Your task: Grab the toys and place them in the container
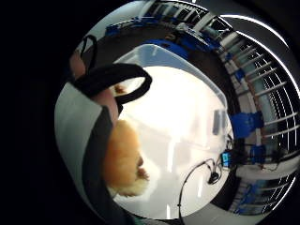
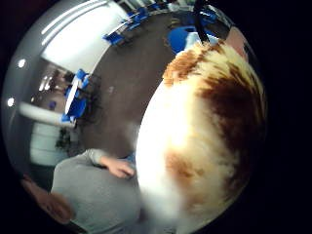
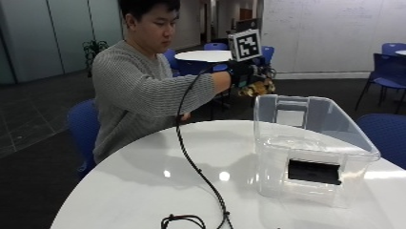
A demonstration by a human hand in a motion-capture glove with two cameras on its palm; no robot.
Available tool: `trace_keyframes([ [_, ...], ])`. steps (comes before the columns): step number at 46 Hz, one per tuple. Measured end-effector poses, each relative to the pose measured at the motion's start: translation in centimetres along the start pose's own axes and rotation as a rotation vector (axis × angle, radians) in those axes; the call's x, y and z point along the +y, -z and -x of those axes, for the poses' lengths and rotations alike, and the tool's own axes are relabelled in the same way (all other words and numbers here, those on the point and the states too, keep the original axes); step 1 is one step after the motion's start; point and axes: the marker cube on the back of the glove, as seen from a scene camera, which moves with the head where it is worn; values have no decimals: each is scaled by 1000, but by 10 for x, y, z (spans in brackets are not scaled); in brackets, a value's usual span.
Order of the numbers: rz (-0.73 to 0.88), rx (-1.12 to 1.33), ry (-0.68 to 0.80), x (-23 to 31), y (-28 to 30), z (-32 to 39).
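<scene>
My gloved right hand (image 3: pixel 244 76) is raised above the table, beside the far left rim of the clear plastic container (image 3: pixel 310 148). Its fingers grip a furry brown-and-white plush toy (image 3: pixel 258 88). That toy fills much of the thumb side palm view (image 2: pixel 204 131) and shows as an orange-tan tuft beside the palm (image 1: pixel 124 159) in the little finger side view. The container's open top (image 1: pixel 178 61) lies beyond the hand there. The container stands on the white round table (image 3: pixel 158 176), and I see no toy inside it.
A black cable (image 3: pixel 197 171) trails from the glove across the table to its front edge. The person's bare left hand (image 2: pixel 119 168) rests low at the table's edge. Blue chairs (image 3: pixel 384 71) and another table stand behind.
</scene>
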Motion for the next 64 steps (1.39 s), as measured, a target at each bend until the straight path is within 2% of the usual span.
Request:
trace_keyframes([
  [6, 78, 115, -183, -31, -30, -87],
  [14, 133, -58, -419, -58, -50, -125],
  [18, 169, -17, -410, -61, -59, -126],
  [21, 210, -89, -408, -65, -65, -116],
  [28, 401, -142, -333, -57, -82, -105],
  [40, 341, -218, -298, -29, -70, -99],
  [46, 239, -286, -272, 18, -33, -106],
  [50, 157, -354, -237, 77, -1, -122],
  [56, 55, -291, -204, 176, 25, -134],
  [64, -10, -128, -366, 290, 43, -164],
])
